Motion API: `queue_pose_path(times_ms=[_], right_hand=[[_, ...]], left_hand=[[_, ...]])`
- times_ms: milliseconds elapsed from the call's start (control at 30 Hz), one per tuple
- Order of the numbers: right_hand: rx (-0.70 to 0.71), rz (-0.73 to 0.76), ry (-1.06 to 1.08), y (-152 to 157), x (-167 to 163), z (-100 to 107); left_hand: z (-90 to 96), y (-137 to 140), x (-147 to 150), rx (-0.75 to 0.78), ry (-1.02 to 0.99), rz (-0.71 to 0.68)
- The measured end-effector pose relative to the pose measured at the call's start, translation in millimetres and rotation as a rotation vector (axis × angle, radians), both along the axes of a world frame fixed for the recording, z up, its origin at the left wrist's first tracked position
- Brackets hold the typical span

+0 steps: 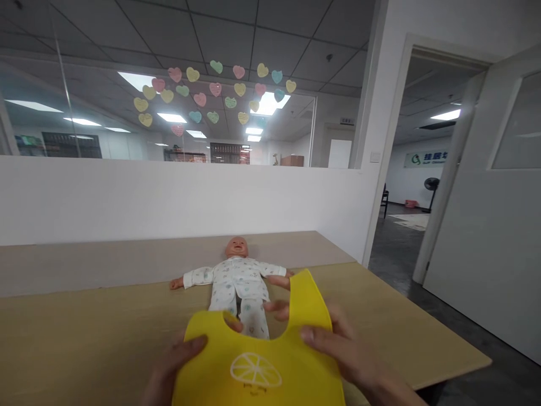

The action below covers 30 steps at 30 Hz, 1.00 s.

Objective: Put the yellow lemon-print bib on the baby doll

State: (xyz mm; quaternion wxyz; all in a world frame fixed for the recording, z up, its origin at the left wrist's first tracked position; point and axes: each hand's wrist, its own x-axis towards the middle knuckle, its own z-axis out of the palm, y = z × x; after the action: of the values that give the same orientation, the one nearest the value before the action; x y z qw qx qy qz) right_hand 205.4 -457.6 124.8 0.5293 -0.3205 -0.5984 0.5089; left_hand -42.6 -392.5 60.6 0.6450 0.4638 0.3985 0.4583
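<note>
A yellow baby bib with a white lemon-slice print is held up in front of me, its neck opening facing away. My left hand grips its left edge, thumb on the front and fingers mostly hidden behind. On the opposite side, my right hand pinches the bib near the strap, with the thumb in front and some fingers showing through the neck opening. Beyond the bib a baby doll in white patterned clothes lies face up on the table, arms spread. The bib covers the doll's lower legs.
The wooden table reaches back to a white wall with a window above. Heart-shaped notes stick to the glass. To the right, past the table's edge, a white door stands ajar onto another room with a fan.
</note>
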Motion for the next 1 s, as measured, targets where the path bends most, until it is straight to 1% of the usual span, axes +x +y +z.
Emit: queue_pose_path(times_ms=[33, 67, 100, 167, 233, 300, 367, 433, 533, 633, 733, 867, 1000], right_hand=[[0.034, -0.011, -0.018, 9, 0, 1], [0.067, -0.027, -0.029, 18, 1, 2], [0.095, -0.05, -0.028, 28, 1, 4], [0.115, -0.079, -0.007, 48, 0, 10], [0.093, -0.116, 0.016, 69, 0, 15], [0.071, -0.192, 0.005, 92, 0, 20], [0.071, -0.284, -0.05, 115, 1, 24], [0.092, -0.347, -0.117, 140, 3, 26], [0.162, -0.395, -0.213, 178, 8, 23], [0.182, -0.414, -0.262, 216, 13, 13], [0.18, -0.451, -0.278, 255, 17, -5], [0.235, -0.536, -0.323, 302, 20, -34], [0.245, -0.629, -0.362, 338, 23, -59]], left_hand=[[8.2, 5, 1, -0.086, -0.07, -0.053], [15.9, 11, 3, -0.137, -0.13, -0.071], [22.7, 18, 5, -0.148, -0.174, -0.06], [33.0, 34, 9, -0.106, -0.227, -0.021], [39.5, 51, 12, -0.05, -0.245, -0.004], [43.4, 69, 15, -0.015, -0.245, -0.003], [45.6, 88, 19, 0.004, -0.248, -0.001], [46.2, 107, 23, 0.018, -0.252, 0.0], [43.4, 138, 29, 0.02, -0.28, -0.022], [36.1, 173, 32, 0.003, -0.302, -0.07], [25.9, 208, 34, -0.005, -0.274, -0.086], [12.7, 249, 38, 0.021, -0.129, -0.012], [2.0, 282, 47, 0.014, -0.023, 0.051]])
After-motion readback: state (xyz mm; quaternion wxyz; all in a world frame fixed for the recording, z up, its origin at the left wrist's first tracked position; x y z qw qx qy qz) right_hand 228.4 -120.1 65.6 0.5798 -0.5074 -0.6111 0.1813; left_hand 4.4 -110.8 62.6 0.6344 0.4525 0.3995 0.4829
